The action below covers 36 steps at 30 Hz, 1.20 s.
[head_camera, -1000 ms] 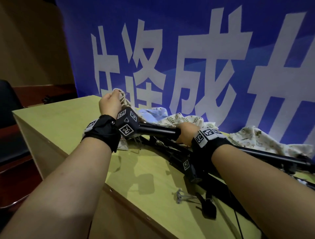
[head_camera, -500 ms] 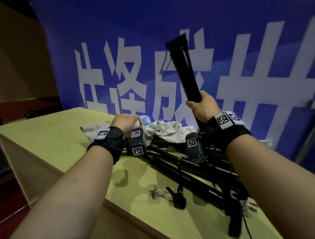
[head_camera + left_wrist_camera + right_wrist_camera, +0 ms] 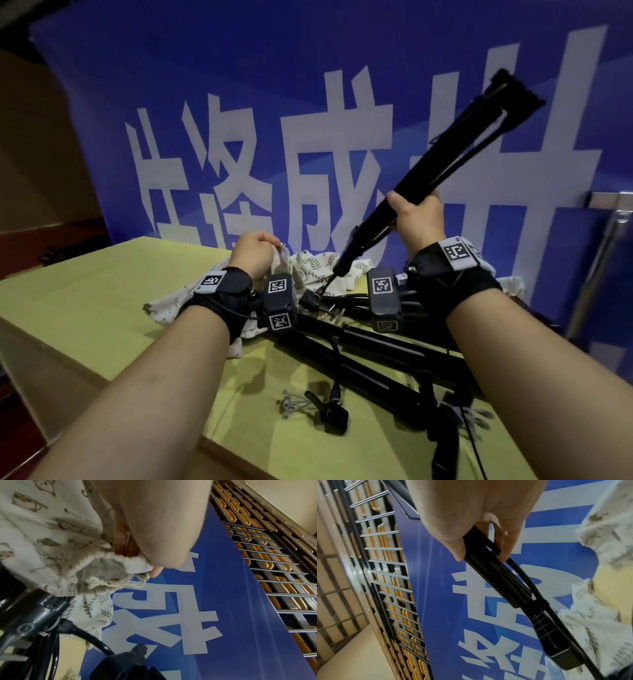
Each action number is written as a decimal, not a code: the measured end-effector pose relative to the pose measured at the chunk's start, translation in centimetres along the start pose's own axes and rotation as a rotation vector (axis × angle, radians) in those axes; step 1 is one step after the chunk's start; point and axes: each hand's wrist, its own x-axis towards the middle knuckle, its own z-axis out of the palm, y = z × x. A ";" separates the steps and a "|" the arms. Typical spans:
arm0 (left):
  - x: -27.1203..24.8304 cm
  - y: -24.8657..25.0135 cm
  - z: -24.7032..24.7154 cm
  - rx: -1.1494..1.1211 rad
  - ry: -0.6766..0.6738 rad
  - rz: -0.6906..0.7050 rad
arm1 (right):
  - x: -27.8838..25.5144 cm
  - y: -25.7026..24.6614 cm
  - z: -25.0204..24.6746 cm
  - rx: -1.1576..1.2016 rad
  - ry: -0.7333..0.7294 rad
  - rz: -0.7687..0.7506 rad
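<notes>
The right hand (image 3: 416,222) grips the black stand (image 3: 442,159), its long end up in open air. The left hand (image 3: 253,253) pinches the bag's (image 3: 286,263) edge.

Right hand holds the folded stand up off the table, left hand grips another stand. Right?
Not quite. The left hand grips the mouth of the cloth bag, not a stand; the left wrist view shows it. The right hand does hold the folded stand up off the table.
</notes>
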 end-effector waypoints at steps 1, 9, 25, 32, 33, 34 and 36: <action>-0.1 -0.1 0.1 0.020 -0.020 0.005 | -0.1 0.3 -0.1 0.041 0.002 0.022; -0.6 -0.5 0.5 0.033 -0.155 -0.004 | -0.2 4.2 -1.1 0.408 0.089 0.267; 1.4 -3.5 2.7 0.106 -0.044 -0.100 | 0.6 8.7 -3.9 0.441 0.105 0.440; 1.5 -2.2 1.0 0.105 -0.188 -0.126 | 0.8 7.2 -3.9 0.656 0.159 0.410; 1.9 -2.3 0.8 0.088 -0.192 -0.130 | 0.7 7.3 -3.9 0.659 0.153 0.395; 2.0 -2.3 0.7 0.086 -0.201 -0.142 | 0.7 7.5 -3.9 0.644 0.149 0.375; 2.3 -2.5 0.6 0.085 -0.237 -0.154 | 0.9 7.7 -4.1 0.677 0.153 0.382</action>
